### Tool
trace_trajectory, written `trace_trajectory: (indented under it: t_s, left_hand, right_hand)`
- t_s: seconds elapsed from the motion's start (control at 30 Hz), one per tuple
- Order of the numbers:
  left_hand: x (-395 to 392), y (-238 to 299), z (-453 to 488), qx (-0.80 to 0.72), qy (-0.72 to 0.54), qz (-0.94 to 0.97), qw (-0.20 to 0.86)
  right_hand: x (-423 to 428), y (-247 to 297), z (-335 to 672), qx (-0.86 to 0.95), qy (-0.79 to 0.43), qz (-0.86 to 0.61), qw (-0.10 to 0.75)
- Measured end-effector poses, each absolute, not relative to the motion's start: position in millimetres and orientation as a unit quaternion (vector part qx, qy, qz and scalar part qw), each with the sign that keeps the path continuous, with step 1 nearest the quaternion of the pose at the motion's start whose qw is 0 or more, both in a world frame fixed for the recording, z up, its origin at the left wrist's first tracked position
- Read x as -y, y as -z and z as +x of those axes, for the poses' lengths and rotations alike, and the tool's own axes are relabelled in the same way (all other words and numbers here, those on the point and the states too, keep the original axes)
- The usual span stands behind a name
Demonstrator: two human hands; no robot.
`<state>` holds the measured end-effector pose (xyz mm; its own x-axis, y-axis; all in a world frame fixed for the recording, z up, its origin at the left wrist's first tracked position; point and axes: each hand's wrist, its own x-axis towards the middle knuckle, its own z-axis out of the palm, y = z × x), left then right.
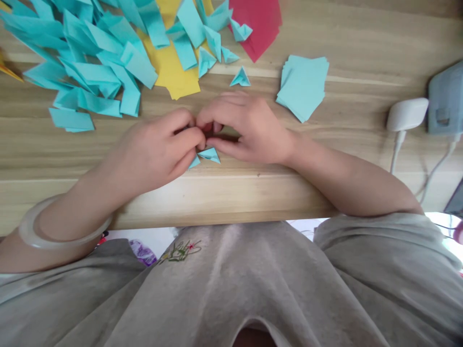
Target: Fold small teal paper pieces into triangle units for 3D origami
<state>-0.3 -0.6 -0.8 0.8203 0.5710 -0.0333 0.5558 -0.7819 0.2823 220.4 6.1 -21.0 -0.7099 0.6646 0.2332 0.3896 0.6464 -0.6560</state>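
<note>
My left hand (159,147) and my right hand (253,126) meet fingertip to fingertip over the table near its front edge. Both are closed in a pinch; whatever lies between the fingers is hidden. Just below the fingertips is a small folded turquoise paper piece (210,154), beside a second turquoise paper piece (194,163) that the left fingers partly cover. Beyond my right hand, a folded turquoise paper triangle (240,77) rests on the wood. A stack of flat turquoise paper slips (304,86) lies to the upper right.
A heap of folded turquoise papers (97,62) spreads over the upper left of the wooden table (231,193). Yellow paper (177,79) and red paper (256,29) lie at the back. A white charger (408,113) with cables and a translucent box (446,99) stand at right.
</note>
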Motion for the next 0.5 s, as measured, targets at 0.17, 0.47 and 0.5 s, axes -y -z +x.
trace_trajectory:
  t_s: [0.17, 0.47, 0.5]
  left_hand:
    - [0.1, 1.7, -1.2, -0.293, -0.024, 0.947, 0.129]
    - [-1.0, 0.9, -0.5, -0.288, -0.018, 0.950, 0.120]
    - [-0.7, 0.5, -0.2, -0.291, -0.017, 0.949, 0.121]
  right_hand:
    - [-6.4, 19.4, 220.2, 0.881, -0.288, -0.302, 0.223]
    - [-5.7, 19.7, 221.4, 0.880, -0.290, -0.292, 0.238]
    - [-5.6, 19.8, 221.2, 0.879, -0.289, -0.292, 0.240]
